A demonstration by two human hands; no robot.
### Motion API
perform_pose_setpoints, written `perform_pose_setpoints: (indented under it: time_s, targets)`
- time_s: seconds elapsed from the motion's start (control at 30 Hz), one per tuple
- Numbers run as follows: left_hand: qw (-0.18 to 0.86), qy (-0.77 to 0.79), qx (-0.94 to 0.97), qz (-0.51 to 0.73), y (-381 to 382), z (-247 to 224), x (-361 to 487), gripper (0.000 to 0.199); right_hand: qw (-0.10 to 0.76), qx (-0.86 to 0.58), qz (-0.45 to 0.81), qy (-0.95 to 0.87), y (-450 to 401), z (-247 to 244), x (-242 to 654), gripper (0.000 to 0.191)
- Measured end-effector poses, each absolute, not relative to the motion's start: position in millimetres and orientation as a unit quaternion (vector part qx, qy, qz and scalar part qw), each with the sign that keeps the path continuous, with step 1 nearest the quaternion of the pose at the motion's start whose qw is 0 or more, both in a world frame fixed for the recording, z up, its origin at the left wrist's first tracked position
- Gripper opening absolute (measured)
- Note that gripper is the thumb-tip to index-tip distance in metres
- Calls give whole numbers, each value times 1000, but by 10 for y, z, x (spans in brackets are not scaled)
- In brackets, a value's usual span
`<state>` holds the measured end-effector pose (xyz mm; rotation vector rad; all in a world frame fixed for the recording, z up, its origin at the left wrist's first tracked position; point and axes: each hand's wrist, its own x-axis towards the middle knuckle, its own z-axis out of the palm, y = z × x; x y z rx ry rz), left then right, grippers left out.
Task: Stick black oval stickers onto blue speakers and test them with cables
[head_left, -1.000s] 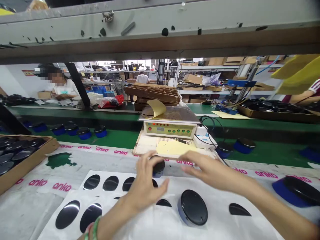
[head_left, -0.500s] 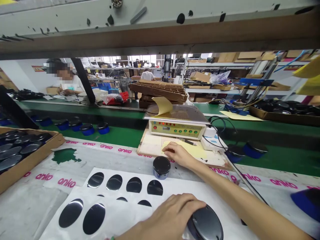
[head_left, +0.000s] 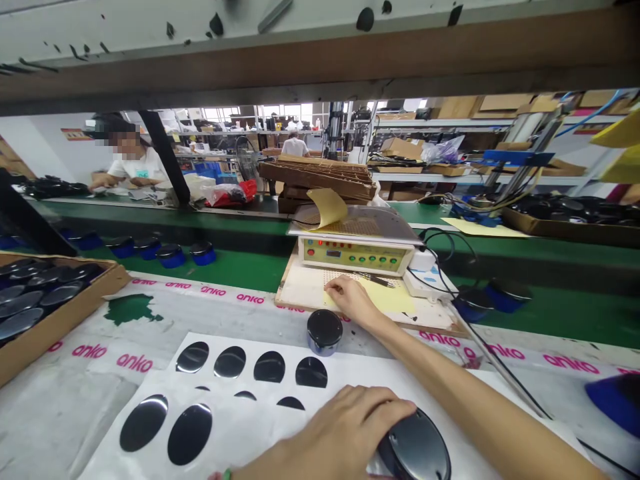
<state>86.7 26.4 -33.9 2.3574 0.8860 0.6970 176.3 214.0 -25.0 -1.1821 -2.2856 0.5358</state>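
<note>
Hands: left hand lies cupped over the near round black-topped disc with a blue body at the bottom edge, fingers curled on its rim, grasping it. Right hand reaches forward, fingertips pressed on the pale yellow sheet; whether it pinches anything cannot be told.

Change: a second ago both hands hovered by the small round black-lidded blue unit, the left touching it. Half a second ago the left had already dropped to the near disc and the right had gone to the yellow sheet; both match that pose now, with only slight creep.

Meaning: judging by this, the small unit is set down and released, and the work has shifted to the near disc and the sheet.

Where things lie: small unit stands alone just behind the white backing sheet of glossy black oval stickers, just short of the right wrist. Yellow sheet rests on the perforated board in front of the beige control box with red and green buttons.

Hidden: near disc is cut off by the bottom edge and partly covered by the left palm. Right fingertips blur against the sheet.

Around: cardboard tray of black discs sits at left; a person works beyond the green conveyor.
</note>
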Motion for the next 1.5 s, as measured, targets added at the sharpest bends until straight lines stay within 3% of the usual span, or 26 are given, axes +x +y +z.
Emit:
perform_pose_setpoints:
  time_s: [1.0,1.2,1.33,1.5]
  targets:
    - [348,354,828,262,183,-149,858,73,321,-419,307,-792,2117,-234,1781,27]
    - [411,423,732,340,196,-71,832,80,342,-367,401,-766,1922,200,2027,25]
    - [361,497,631,474,294,160,742,88,370,-313,422,-767,1341,705,2347,29]
    - [216,480,664,531,316,509,623,78,401,-304,359,-786,786,924,2389,14]
